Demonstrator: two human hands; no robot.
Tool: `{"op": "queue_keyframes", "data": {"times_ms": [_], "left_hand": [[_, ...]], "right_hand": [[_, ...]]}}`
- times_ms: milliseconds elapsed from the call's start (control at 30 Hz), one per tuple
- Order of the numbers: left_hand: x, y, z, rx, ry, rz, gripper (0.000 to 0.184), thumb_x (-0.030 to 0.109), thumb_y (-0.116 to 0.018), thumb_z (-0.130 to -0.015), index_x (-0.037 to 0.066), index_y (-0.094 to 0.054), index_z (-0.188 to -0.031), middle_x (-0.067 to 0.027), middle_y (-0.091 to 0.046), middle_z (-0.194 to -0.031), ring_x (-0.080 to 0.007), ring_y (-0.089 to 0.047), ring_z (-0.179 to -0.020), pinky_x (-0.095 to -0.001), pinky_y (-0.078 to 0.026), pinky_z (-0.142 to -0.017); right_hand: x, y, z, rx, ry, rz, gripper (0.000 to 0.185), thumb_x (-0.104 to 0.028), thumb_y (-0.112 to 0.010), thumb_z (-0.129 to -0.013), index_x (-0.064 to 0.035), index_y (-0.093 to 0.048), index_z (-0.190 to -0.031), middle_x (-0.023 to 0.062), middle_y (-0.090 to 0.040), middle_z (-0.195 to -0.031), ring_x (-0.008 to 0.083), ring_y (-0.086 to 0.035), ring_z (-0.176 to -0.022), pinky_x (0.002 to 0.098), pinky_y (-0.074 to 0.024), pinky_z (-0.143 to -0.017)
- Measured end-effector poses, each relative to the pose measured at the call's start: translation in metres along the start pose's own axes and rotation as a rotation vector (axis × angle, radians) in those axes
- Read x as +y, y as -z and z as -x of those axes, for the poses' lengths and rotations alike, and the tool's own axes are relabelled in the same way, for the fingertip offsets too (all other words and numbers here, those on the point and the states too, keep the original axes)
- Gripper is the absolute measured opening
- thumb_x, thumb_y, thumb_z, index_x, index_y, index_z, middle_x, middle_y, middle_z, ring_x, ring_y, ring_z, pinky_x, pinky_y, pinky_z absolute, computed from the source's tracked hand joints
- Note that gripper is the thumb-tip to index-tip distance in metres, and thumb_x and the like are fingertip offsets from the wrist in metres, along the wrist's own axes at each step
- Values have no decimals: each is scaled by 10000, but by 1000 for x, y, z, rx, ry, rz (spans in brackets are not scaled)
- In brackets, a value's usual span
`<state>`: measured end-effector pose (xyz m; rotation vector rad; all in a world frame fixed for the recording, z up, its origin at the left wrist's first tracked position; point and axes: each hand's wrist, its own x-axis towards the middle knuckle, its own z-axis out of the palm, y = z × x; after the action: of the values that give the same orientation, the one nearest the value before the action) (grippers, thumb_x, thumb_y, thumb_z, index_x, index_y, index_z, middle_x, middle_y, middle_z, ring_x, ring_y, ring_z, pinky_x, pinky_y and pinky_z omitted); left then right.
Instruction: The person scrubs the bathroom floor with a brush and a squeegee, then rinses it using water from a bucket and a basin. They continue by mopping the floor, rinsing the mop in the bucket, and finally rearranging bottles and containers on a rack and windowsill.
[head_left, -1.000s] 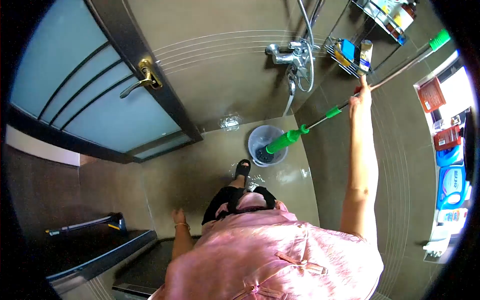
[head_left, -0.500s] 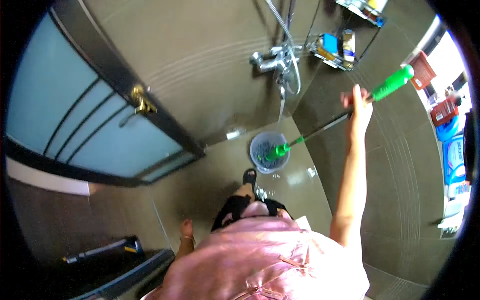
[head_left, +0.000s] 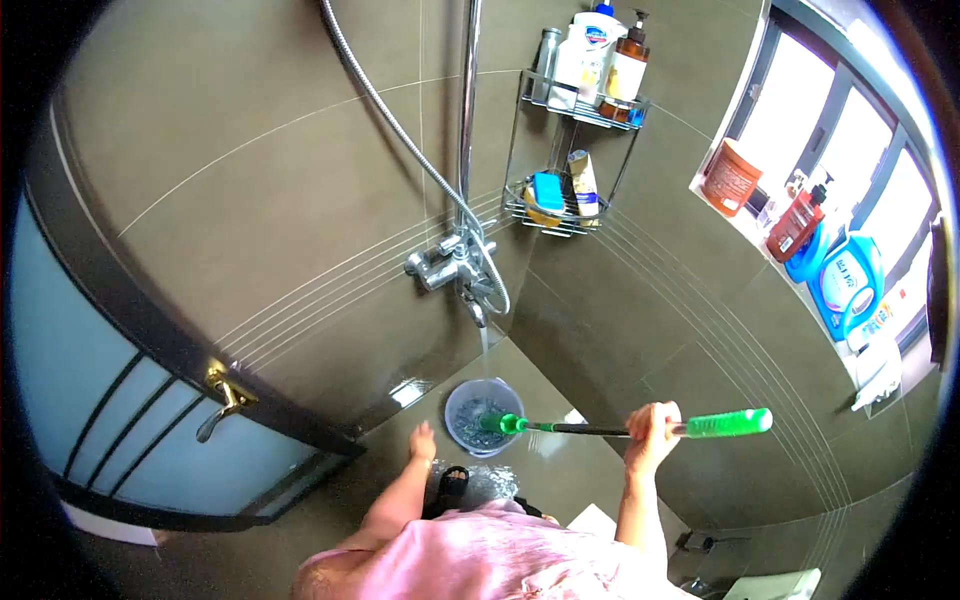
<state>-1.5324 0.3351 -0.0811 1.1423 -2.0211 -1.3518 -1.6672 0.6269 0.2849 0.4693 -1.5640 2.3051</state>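
Observation:
My right hand (head_left: 652, 438) is wrapped round the dark shaft of a mop (head_left: 580, 428), just below its bright green grip. The mop slants low across to the left, and its green lower end dips into a pale round bucket (head_left: 449, 420). What is attached under that end is hidden in the water. Reaching forward just left of the bucket is my left hand (head_left: 423, 441), holding nothing, fingers loosely extended. Water runs from the wall tap (head_left: 462, 274) into the bucket.
A wire corner shelf (head_left: 570, 215) carries bottles, a blue sponge and a tube. Several bottles, including a blue detergent jug (head_left: 846, 285), line the window sill at right. A dark-framed frosted door (head_left: 110, 400) stands at left. The floor (head_left: 545, 465) looks wet.
My view has tilted up toward the shelf and window. My right hand has lowered, bringing the mop nearly level. The left hand has moved forward beside the bucket.

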Motion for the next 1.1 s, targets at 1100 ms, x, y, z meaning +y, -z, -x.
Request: {"op": "queue_keyframes", "data": {"times_ms": [1100], "left_hand": [[277, -97, -167, -505, 271, 697, 211, 268, -565, -791, 151, -568, -967, 75, -554, -881, -32, -486, -798, -222, -327, -660]], "right_hand": [[35, -87, -33, 142, -131, 76, 201, -188, -609, -780, -62, -487, -681, -14, -474, -542, 57, -450, -480, 202, -357, -449]]}}
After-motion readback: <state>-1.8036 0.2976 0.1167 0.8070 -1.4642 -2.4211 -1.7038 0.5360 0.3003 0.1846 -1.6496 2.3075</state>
